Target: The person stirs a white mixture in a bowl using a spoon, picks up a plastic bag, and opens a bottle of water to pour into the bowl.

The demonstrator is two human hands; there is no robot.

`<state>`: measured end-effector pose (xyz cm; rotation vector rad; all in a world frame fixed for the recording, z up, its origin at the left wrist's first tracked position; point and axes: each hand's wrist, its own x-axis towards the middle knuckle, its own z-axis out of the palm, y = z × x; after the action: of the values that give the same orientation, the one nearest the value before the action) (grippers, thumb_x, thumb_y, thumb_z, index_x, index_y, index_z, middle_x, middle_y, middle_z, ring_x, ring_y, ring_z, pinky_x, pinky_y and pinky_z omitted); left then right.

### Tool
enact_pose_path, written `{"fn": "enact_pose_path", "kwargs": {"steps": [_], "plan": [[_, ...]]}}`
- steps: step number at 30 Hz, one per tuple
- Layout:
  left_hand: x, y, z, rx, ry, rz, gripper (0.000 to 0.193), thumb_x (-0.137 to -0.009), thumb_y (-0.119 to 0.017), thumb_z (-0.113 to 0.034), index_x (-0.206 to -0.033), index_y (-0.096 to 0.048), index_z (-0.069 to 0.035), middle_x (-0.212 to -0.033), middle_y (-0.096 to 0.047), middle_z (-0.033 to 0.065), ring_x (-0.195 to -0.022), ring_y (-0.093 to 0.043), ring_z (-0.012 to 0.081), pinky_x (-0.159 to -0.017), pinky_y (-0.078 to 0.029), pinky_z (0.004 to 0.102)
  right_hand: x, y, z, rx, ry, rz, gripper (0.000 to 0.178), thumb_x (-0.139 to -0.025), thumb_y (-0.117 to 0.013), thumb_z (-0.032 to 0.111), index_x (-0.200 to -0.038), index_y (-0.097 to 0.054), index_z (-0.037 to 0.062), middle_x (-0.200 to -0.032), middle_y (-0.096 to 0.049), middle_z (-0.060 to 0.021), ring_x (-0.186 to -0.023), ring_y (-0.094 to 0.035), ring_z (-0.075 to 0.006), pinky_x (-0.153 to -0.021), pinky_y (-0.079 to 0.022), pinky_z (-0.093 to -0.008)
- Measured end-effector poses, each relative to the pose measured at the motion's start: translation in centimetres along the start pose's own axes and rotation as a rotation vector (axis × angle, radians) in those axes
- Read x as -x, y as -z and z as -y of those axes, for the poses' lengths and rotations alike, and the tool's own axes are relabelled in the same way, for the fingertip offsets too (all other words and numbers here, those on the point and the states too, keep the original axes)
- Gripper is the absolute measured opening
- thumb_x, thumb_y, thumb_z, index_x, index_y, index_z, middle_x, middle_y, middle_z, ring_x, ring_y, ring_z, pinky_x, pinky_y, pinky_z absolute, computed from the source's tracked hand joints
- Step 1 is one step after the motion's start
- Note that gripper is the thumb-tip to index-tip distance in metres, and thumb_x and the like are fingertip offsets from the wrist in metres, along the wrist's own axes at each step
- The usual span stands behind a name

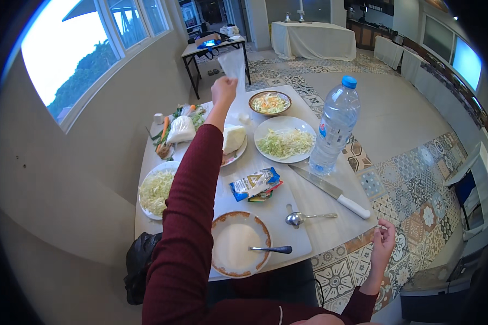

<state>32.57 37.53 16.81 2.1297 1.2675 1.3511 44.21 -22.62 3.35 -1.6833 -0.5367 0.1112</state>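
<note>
Stretched out over the far side of the table, my left hand [224, 91] is closed on a clear plastic bag [233, 66] that rises above the fist. Below that hand stand a cut cabbage [233, 139] on a plate, a brown-rimmed bowl of shredded vegetables [270, 102] and a white plate of shredded cabbage [285, 140]. Off the table's right edge, my right hand [384, 246] has its fingers curled with the tips together; what is between them, if anything, is too small to name. The nearest thing to it is a white-handled knife [333, 191].
A tall water bottle [335, 127] stands at the right. Nearer lie blue-and-white packets [256, 184], a spoon [310, 216] and a creamy-coloured bowl [241, 215] with another spoon. At the left are carrots [162, 131], a white bag [181, 130] and more shredded cabbage [156, 189].
</note>
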Motion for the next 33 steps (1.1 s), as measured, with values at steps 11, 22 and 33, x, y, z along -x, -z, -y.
{"fn": "enact_pose_path", "kwargs": {"steps": [11, 22, 33], "plan": [[8.3, 13.1, -16.3, 0.493, -0.269, 0.274, 0.019, -0.086, -0.064, -0.02, -0.09, -0.074, -0.003, -0.077, -0.072, 0.007, -0.065, -0.066, 0.0126, -0.061, -0.052, 0.0293, 1.3, -8.9, 5.5, -0.434, -0.084, 0.367, 0.03, -0.098, -0.056, 0.018, -0.123, -0.055, 0.003, -0.107, -0.061, -0.0055, -0.082, -0.056, -0.0086, -0.068, -0.045, -0.0222], [26.6, 19.8, -21.8, 0.956, -0.031, 0.571, 0.021, -0.092, -0.06, -0.017, -0.094, -0.066, 0.004, -0.085, -0.067, 0.0093, -0.067, -0.067, 0.0152, -0.056, -0.056, 0.0273, 7.1, -9.2, 9.6, -1.21, -0.486, 0.655, 0.072, -0.099, -0.036, 0.057, -0.144, -0.034, 0.0008, -0.139, -0.046, -0.0252, -0.115, -0.057, -0.0334, -0.093, -0.051, -0.0391], [39.4, 19.9, -11.2, 1.3, 0.495, 0.457, 0.023, -0.094, -0.055, -0.016, -0.112, -0.057, -0.002, -0.109, -0.062, 0.0072, -0.094, -0.064, 0.0156, -0.079, -0.057, 0.0335, 10.6, -6.9, 6.8, -0.906, -0.606, 0.479, 0.046, -0.101, -0.039, 0.051, -0.129, -0.048, 0.0154, -0.108, -0.064, -0.0057, -0.082, -0.066, -0.0188, -0.057, -0.054, -0.0272]]}}
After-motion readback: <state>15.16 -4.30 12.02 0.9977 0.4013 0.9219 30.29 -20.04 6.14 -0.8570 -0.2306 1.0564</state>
